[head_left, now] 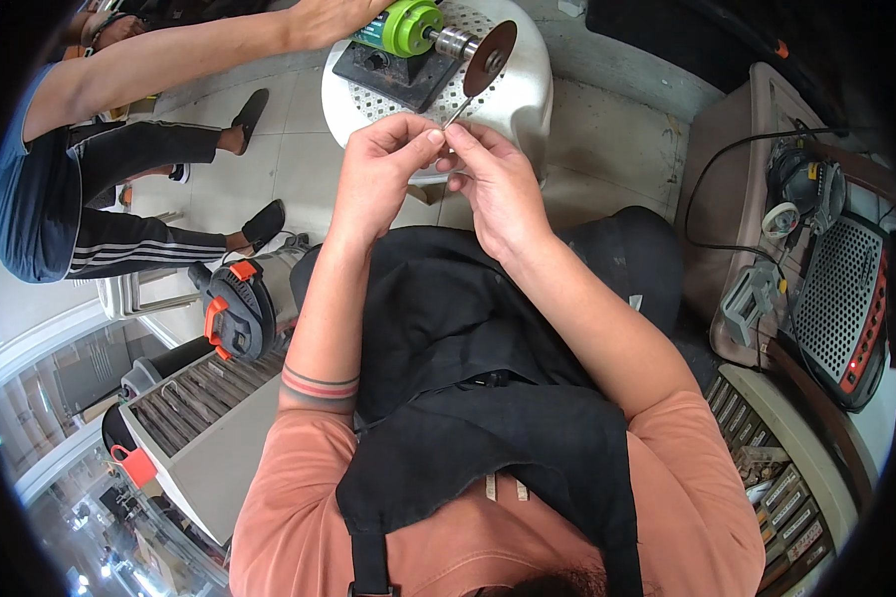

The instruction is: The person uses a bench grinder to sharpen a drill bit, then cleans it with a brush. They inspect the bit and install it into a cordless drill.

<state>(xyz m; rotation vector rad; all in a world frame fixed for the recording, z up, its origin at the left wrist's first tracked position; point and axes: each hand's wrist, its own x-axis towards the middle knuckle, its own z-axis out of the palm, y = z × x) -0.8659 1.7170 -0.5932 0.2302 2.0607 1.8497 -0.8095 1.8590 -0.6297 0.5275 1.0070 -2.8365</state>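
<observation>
Between the fingertips of my left hand point(388, 164) and my right hand point(496, 179) is a thin metal rod point(458, 111). Both hands are closed in a pinch around its near end. Its far end points up toward the lower edge of a reddish-brown disc point(491, 60); I cannot tell whether they touch. The disc is fixed on the shaft of a green bench motor point(413, 28) with a black base plate point(408, 85). This machine stands on a white plastic stool point(536, 90) with a perforated seat, just beyond my hands.
Another person's arm point(169, 68) reaches in from the left, hand on the motor. A vacuum cleaner point(244, 310) with orange latches stands at my left, near a grey cabinet point(219, 448). To the right are a brown bin point(712, 169), a dark cable point(702, 204) and a speaker-like box point(836, 298).
</observation>
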